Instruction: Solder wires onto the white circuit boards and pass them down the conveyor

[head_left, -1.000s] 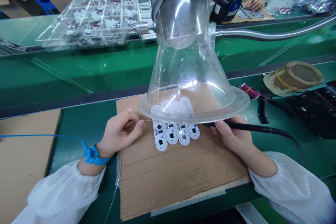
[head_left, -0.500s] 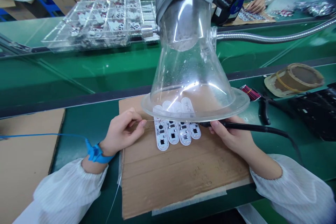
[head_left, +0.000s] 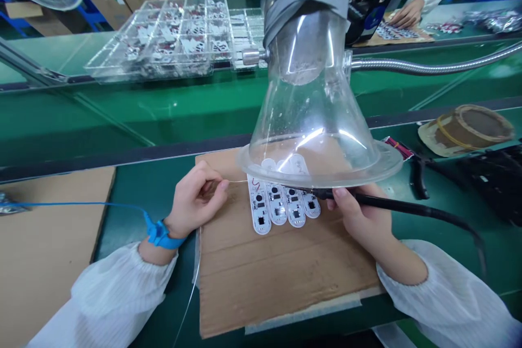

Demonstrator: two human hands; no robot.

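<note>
Slightly leftward the head has turned since the earlier frame, so the bench slides right in view while both hands stay at the work. Four white oblong circuit boards [head_left: 277, 207] lie side by side on a brown corrugated cardboard sheet [head_left: 285, 288], their upper ends beneath the rim of a clear acrylic fume hood [head_left: 322, 166]. The left hand [head_left: 199, 199] is closed in a pinch on a thin silver solder wire [head_left: 238, 181]; the right hand [head_left: 361, 212] grips a slim black soldering iron [head_left: 391, 204] like a pen, its tip reaching toward the boards' upper end. Those boards look light, stiff and brittle: best held by their bare edges, away from components. The wire should bend easily, so a pinch close to its end suits it.
</note>
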